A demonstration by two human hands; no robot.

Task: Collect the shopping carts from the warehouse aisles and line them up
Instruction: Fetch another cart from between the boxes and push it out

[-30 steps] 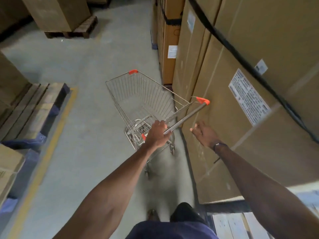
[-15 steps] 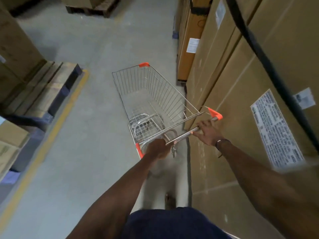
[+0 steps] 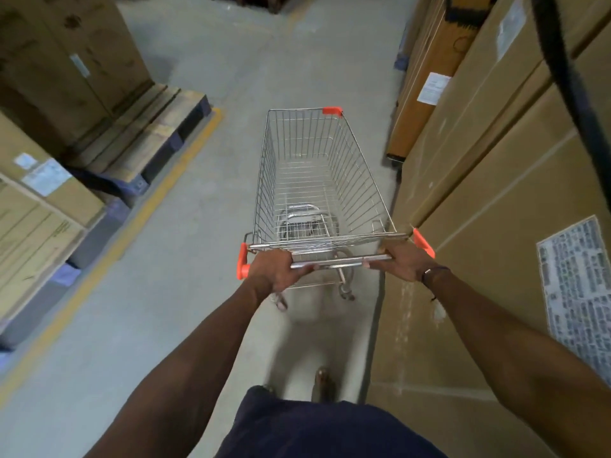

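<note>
Shopping cart [image 3: 317,180] straight ahead in aisle, handle bar [image 3: 340,261] gripped by left hand [image 3: 276,271] and right hand [image 3: 401,262], basket beyond knuckles.

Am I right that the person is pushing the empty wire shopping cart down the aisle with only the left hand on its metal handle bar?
Not quite: the head view shows both hands gripping the metal handle bar, the left hand and the right hand. The wire shopping cart is indeed empty.

Grey concrete floor [image 3: 205,325], yellow line [image 3: 139,223], cardboard boxes [image 3: 489,180], perhaps dim light
</note>
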